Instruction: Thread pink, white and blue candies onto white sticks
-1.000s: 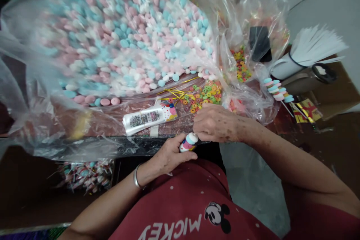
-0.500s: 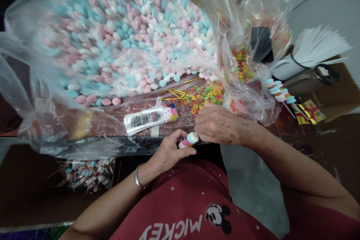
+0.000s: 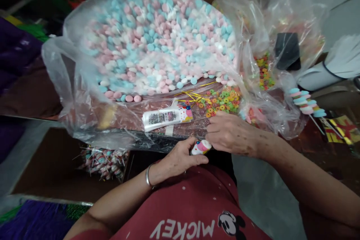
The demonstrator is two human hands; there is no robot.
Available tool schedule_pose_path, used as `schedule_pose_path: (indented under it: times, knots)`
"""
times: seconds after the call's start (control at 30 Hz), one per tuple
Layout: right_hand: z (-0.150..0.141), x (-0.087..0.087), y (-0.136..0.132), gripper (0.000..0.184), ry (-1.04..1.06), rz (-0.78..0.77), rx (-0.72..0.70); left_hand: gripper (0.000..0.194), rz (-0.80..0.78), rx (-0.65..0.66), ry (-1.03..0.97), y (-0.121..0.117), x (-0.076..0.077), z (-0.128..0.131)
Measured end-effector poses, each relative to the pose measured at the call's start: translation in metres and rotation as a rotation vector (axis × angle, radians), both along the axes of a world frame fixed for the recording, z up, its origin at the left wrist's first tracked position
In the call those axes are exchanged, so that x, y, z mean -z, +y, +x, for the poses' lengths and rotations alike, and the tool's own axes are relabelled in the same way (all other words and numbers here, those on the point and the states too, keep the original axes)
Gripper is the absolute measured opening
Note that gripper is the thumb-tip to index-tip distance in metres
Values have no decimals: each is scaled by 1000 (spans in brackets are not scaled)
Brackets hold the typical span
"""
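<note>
Near the table's front edge, my left hand (image 3: pixel 182 157) is closed around a small candy bag (image 3: pixel 201 147) printed in pink, white and blue, with candy inside. My right hand (image 3: pixel 232 133) is at the bag's upper end with its fingers curled together; what they pinch is hidden. Just beyond lies a stack of flat printed candy bags (image 3: pixel 165 117). Gold twist ties (image 3: pixel 192 96) and loose ring-shaped candies (image 3: pixel 222 101) are scattered behind my right hand.
A large clear plastic bag of pink, blue and white candies (image 3: pixel 157 45) fills the table's back. At right are candy skewers (image 3: pixel 306 103), a container of white sticks (image 3: pixel 312 77) and a dark rectangular object (image 3: pixel 287 50). Below left, a cardboard box (image 3: pixel 53 172) holds wrapped candy skewers (image 3: pixel 105 163).
The view has swung left, so everything appears farther right. Pale candy that stuck out of the bag in my left hand is now mostly covered by the printed film.
</note>
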State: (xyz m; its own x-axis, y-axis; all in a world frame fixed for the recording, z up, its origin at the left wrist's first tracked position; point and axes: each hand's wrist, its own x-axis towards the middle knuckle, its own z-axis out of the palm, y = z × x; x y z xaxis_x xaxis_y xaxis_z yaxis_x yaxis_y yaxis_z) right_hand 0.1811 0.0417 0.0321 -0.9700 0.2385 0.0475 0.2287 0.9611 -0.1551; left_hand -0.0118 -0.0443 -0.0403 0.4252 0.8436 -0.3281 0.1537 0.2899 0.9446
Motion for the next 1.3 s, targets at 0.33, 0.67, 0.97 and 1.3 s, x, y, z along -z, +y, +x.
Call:
schedule_pose_path:
  times: [0.33,0.67,0.97,1.3]
  knots:
    - [-3,-1,1,29,-9,57,25,32,285,-36,170,-3,3,-7]
    - [-7,0,-3,27,50,74,-11,31,254,-48,107,0,9,0]
    - [1,-10,1,29,65,124,29,29,326,-134,225,-4,7,-5]
    - [-21,-6,-11,20,87,104,31,34,285,-116,30,-3,1,1]
